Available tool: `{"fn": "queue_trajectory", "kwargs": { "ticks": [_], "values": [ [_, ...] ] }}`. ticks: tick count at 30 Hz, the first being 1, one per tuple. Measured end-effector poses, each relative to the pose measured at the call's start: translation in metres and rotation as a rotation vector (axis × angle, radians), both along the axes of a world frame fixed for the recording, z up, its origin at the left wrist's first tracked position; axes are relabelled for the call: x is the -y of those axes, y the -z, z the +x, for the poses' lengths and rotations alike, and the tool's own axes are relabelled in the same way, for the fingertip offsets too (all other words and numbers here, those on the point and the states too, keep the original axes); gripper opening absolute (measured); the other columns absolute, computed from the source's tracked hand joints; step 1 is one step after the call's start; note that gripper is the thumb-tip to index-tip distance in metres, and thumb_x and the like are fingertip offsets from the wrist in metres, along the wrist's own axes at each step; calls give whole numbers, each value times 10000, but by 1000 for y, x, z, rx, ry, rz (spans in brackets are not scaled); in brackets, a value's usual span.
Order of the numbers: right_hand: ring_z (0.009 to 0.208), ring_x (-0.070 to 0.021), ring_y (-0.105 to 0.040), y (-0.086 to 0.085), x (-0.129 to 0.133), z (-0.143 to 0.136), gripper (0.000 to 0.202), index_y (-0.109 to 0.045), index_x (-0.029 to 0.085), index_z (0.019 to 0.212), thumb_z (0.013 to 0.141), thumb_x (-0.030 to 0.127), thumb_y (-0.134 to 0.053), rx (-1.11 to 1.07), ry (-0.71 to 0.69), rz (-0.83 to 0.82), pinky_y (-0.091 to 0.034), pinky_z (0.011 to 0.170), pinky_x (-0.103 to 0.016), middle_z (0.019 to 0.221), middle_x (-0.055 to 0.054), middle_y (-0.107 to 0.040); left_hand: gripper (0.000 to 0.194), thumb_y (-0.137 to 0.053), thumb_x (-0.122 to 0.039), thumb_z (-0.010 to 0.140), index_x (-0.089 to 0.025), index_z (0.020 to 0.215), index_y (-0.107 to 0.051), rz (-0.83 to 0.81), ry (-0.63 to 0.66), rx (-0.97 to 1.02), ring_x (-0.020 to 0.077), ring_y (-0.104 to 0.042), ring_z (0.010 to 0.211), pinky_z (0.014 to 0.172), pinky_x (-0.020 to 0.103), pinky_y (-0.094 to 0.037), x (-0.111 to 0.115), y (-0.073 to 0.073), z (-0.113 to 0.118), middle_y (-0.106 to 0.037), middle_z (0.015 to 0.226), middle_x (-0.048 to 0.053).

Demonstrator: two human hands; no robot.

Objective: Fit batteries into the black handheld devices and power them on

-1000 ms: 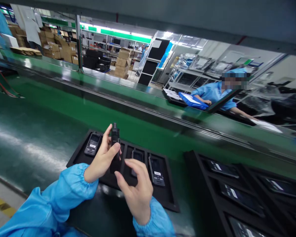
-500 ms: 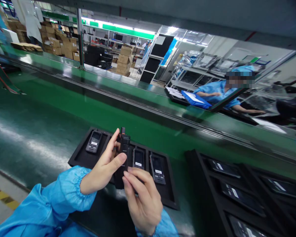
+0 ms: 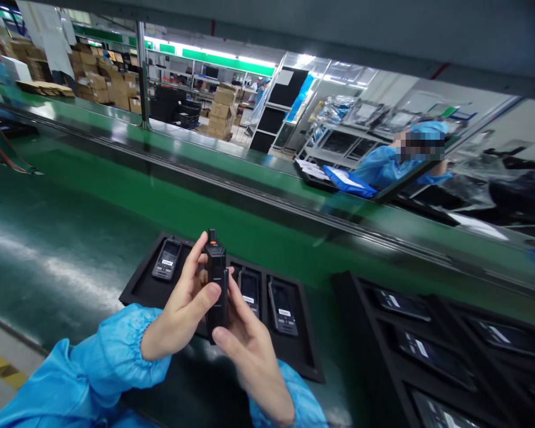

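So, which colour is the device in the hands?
The device is mostly black, with orange near its top; see head view.

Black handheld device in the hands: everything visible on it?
The slim black handheld device looks like hard plastic, with a short black stub on top and an orange mark at the stub's base. It is held roughly upright, narrow side toward the camera, overlapping the black compartmented tray in view. The left hand grips it, thumb on that side; the right hand is at its lower right, contact partly hidden.
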State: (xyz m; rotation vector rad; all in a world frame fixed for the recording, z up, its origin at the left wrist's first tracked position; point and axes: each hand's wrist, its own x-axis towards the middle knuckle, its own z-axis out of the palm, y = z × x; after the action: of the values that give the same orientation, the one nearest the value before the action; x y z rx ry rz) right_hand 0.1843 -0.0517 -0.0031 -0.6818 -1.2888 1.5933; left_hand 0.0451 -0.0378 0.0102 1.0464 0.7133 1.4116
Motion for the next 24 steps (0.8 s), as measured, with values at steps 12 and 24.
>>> {"fn": "queue_trajectory", "kwargs": {
  "ticks": [12, 24],
  "values": [
    [1359, -246, -340, 2, 1, 8, 599, -446, 390, 1340, 804, 355, -711, 32, 15, -25, -291, 1128, -487, 1488, 9, -368, 919, -716, -339, 757, -424, 1448, -116, 85, 207, -157, 256, -523, 1090, 849, 362, -495, -3, -7, -16, -371, 1332, 83],
    [1165, -248, -564, 4, -2, 4, 800, -242, 374, 1446, 801, 362, -715, 35, 80, 11, -503, 956, -422, 1334, -74, -538, 897, -664, -134, 702, -476, 1397, -211, 106, 190, -225, 242, -524, 1102, 824, 340, -525, -5, -8, -12, -347, 1343, 45]
  ]
}}
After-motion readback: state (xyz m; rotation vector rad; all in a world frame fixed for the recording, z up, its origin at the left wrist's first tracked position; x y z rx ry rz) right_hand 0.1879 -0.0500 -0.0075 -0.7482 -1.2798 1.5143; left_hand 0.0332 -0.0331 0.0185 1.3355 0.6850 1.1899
